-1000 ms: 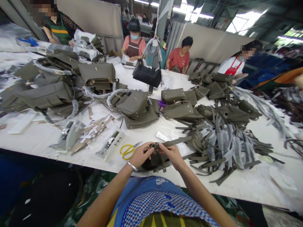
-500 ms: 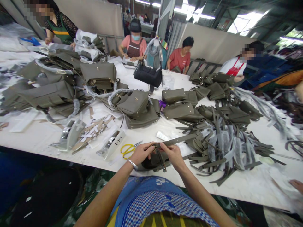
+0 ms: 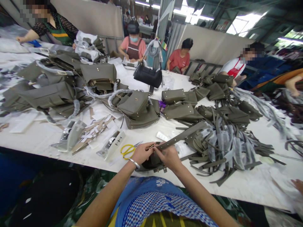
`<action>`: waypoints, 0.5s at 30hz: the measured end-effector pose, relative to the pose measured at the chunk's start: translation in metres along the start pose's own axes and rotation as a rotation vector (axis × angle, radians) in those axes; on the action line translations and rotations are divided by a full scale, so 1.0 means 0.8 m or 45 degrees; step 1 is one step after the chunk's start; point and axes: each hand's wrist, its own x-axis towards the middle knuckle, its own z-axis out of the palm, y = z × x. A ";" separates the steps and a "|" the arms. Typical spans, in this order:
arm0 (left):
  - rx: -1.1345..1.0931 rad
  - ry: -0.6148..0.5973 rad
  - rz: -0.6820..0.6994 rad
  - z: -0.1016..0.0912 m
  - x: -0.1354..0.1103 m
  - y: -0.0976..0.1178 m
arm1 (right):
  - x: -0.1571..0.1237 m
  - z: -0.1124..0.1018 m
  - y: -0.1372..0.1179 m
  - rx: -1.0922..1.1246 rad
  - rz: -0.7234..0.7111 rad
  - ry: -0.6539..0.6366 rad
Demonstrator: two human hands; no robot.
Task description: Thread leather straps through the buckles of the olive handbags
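An olive-green bag strap (image 3: 183,135) runs from my fingers up to the right, over the near edge of a strap pile. My left hand (image 3: 142,152) is closed at the strap's end, where a small gold-coloured metal piece shows. Close beside it, my right hand (image 3: 172,156) pinches the same strap, thumb and fingertips almost meeting the left ones. Beneath both hands lies an olive-green handbag (image 3: 153,163) at the table edge, partly hidden by them. Yellow-handled scissors (image 3: 127,151) rest just left of my left hand.
Several olive handbags (image 3: 138,107) cover the table's middle and left. To the right spreads a heap of straps (image 3: 227,148), some wrapped in plastic. Tape dispensers (image 3: 111,145) and paper strips (image 3: 97,129) lie at left. A black bag (image 3: 148,75) hangs beyond. Several people work around the table.
My right hand has turned and shifted slightly, its thumb now closer to my left fingertips. The strap's free length has swung to a steeper angle. A co-worker at far left has reached outward.
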 end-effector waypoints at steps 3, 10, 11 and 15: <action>-0.096 0.030 0.025 0.004 0.000 0.001 | 0.004 -0.002 0.001 0.080 0.047 -0.008; -0.136 -0.099 -0.026 -0.009 -0.008 -0.002 | 0.021 -0.054 0.012 1.068 0.497 0.161; -0.112 -0.124 -0.058 -0.012 -0.007 -0.005 | 0.021 -0.065 0.014 1.173 0.528 0.149; 0.027 -0.152 -0.189 -0.019 0.003 -0.016 | 0.017 -0.104 0.017 1.325 0.483 0.053</action>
